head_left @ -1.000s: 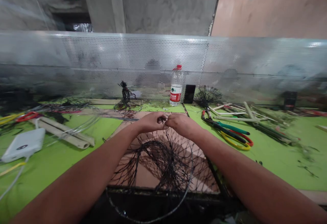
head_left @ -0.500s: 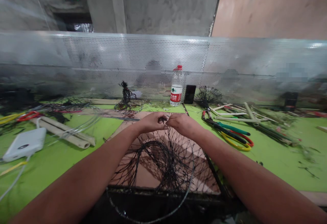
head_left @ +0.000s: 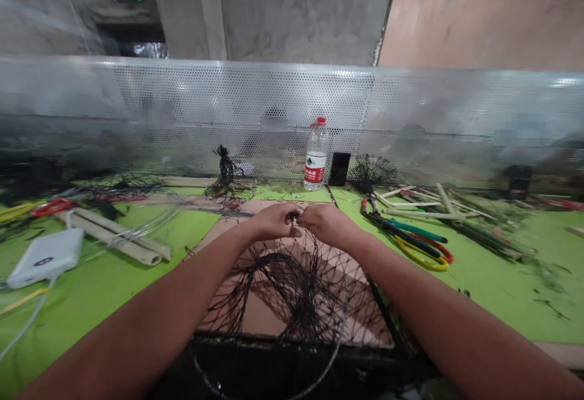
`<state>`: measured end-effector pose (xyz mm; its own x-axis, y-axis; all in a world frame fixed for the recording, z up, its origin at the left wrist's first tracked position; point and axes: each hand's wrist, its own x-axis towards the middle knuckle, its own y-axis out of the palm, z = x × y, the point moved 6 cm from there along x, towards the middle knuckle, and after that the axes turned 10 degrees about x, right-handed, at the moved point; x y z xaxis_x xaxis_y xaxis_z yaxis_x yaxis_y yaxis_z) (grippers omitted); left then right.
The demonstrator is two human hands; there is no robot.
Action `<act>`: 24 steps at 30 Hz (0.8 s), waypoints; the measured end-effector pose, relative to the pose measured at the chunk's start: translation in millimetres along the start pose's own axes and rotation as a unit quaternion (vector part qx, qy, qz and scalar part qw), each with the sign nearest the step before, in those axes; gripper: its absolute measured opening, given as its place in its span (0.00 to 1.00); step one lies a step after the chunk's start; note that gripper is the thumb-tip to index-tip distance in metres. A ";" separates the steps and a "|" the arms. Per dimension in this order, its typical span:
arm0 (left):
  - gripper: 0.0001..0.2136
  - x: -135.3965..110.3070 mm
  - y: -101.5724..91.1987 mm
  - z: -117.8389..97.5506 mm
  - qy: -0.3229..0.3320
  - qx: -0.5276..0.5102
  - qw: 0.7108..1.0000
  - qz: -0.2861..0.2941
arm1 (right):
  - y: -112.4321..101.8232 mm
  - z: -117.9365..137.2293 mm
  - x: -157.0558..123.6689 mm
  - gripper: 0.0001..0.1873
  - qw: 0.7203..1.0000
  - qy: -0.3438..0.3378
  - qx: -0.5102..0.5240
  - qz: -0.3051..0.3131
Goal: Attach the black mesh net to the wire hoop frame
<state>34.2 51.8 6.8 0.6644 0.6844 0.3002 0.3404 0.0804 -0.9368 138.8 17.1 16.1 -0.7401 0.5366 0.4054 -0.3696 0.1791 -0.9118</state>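
A black net (head_left: 292,284) on a wire hoop hangs from both hands over a brown board (head_left: 255,315). My left hand (head_left: 272,220) and my right hand (head_left: 325,224) meet at the net's top edge, knuckles up, fingers pinched on the mesh strands between them. The hoop's lower curve runs near the bench's front edge. What the fingertips do inside the mesh is hidden.
A green bench top (head_left: 91,290) carries a water bottle (head_left: 314,155), a dark phone (head_left: 339,168), coloured pliers and cutters (head_left: 410,239), pale sticks (head_left: 433,205), a white power bank (head_left: 45,255), cardboard tubes (head_left: 118,242), net scraps (head_left: 225,176). A perforated metal screen (head_left: 292,114) walls the back.
Both hands have dropped slightly and stay together on the net's top edge; the mesh below them has bunched a little.
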 end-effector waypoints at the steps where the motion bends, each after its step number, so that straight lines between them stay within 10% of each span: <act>1: 0.15 -0.1 -1.1 -1.2 0.021 -0.015 1.000 0.001 | -0.3 -3.0 0.1 0.12 1.000 0.002 0.024 -0.019; 7: 0.13 -1.9 -5.9 6.0 0.032 -0.090 0.995 0.001 | -7.0 -18.1 1.4 0.07 0.972 -0.020 0.173 -0.158; 19: 0.11 0.6 -9.2 4.9 -0.008 -0.048 0.997 -0.065 | -6.1 -9.4 1.2 0.09 0.975 0.020 0.182 -0.129; 24: 0.08 -1.6 -15.0 -2.3 -0.012 -0.042 0.996 -0.075 | -0.3 -38.5 -2.0 0.06 0.845 0.210 0.446 -0.208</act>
<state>29.5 47.8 20.8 0.5856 0.6866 0.4309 0.4903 0.1234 -0.8628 162.1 47.8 13.0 -0.2456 0.8594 0.4486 -0.9639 -0.1672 -0.2074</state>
